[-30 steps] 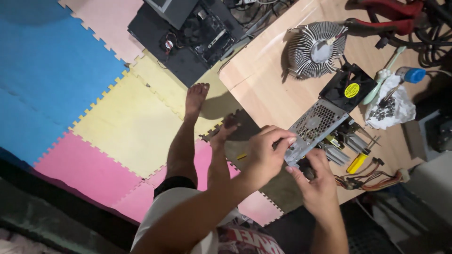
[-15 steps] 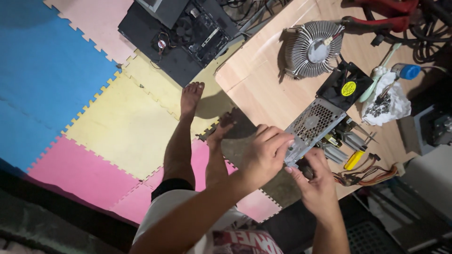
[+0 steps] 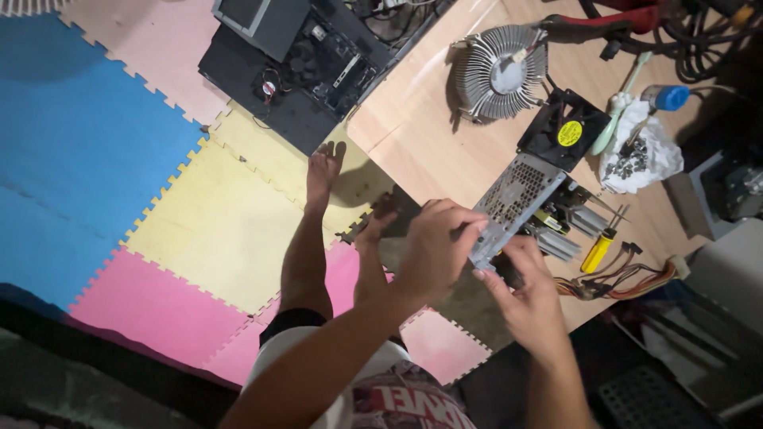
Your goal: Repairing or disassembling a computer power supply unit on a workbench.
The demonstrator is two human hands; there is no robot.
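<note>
Disassembly is partly done: my left hand has its grip clamped on the perforated metal power-supply case at the worktop edge, and my right hand pinches its lower corner. The black fan already lies loose; internals remain inside. Yellow screwdriver, wire bundle and round heatsink crowd the case closely.

Both hands grip the perforated metal cover at its near end: left hand on the left, right hand just below-right. Beyond lie the fan and heatsink. A screwdriver lies right of the right hand.
</note>
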